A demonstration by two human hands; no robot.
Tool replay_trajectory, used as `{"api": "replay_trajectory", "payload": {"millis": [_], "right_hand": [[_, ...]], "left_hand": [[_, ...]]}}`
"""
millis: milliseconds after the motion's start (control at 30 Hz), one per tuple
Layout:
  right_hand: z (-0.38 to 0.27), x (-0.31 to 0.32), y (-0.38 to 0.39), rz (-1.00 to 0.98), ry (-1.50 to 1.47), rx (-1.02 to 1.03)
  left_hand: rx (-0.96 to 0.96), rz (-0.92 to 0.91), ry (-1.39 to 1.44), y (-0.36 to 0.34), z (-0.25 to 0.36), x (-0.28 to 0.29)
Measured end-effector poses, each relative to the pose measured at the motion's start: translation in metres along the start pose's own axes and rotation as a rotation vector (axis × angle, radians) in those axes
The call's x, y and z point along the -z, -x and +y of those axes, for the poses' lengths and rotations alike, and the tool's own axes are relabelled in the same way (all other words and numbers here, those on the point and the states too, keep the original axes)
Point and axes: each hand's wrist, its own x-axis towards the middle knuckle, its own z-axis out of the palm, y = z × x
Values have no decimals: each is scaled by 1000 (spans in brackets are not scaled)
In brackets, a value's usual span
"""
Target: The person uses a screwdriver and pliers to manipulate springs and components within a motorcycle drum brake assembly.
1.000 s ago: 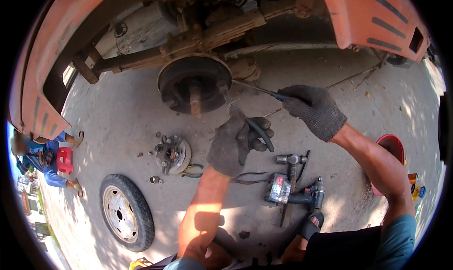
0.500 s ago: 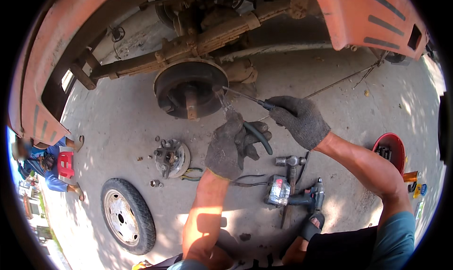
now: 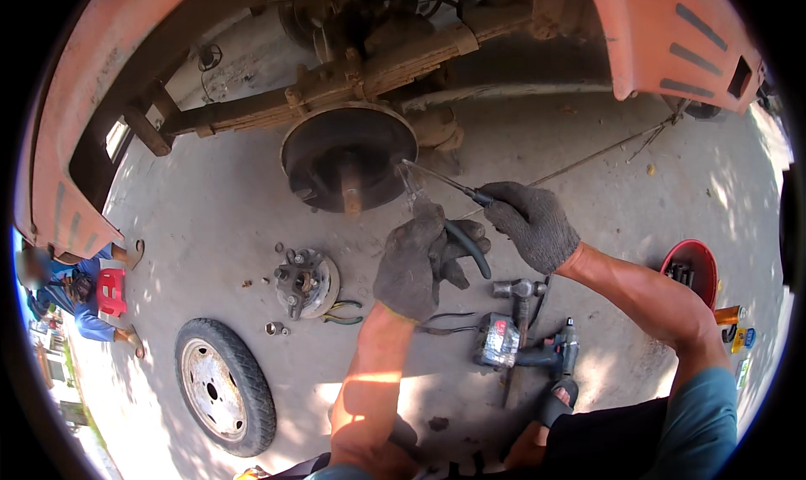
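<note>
Both my hands wear dark grey knit gloves. My left hand (image 3: 410,262) is closed around pliers (image 3: 472,249) with dark handles, their jaws reaching up to the right rim of the round brake backing plate (image 3: 319,153). In my right hand (image 3: 536,226) is a screwdriver (image 3: 441,176) with a dark handle; its shaft points left, and its tip is at the same edge, close to the plier jaws. What the tips touch there is too small to tell. A rusty axle stub (image 3: 352,193) sticks out of the plate's middle.
Overhead runs a leaf spring (image 3: 378,81) beneath orange bodywork (image 3: 672,35). On the concrete lie a wheel hub (image 3: 306,285), a tyred wheel (image 3: 225,388), yellow-handled pliers (image 3: 342,314), a hammer (image 3: 520,291) and a cordless impact wrench (image 3: 537,350). A red bucket (image 3: 697,266) stands right; a person (image 3: 71,291) sits left.
The plate and axle appear slightly further right in the picture. My left hand has shifted a little right, and the right hand has come slightly closer to it. Both keep their tools.
</note>
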Motion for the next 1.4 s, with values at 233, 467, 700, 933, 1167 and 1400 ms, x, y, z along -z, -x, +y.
{"api": "replay_trajectory", "payload": {"millis": [233,467,700,933,1167,1400], "right_hand": [[-21,-5,12,-44,-241,-267],[-14,-11,14,-21,-327,-254],[-12,-22,15,4,-449,-312],[-12,-26,7,44,-376,-259],[-11,-26,16,39,-348,-313],[-15,-30,19,23,-382,-255]], "left_hand": [[41,54,-61,-4,2,-4],[-13,81,11,-6,-5,0],[-34,50,-17,-4,-5,3],[10,44,17,-3,-2,3],[43,109,-31,-6,-2,4],[13,139,-55,2,6,4]]}}
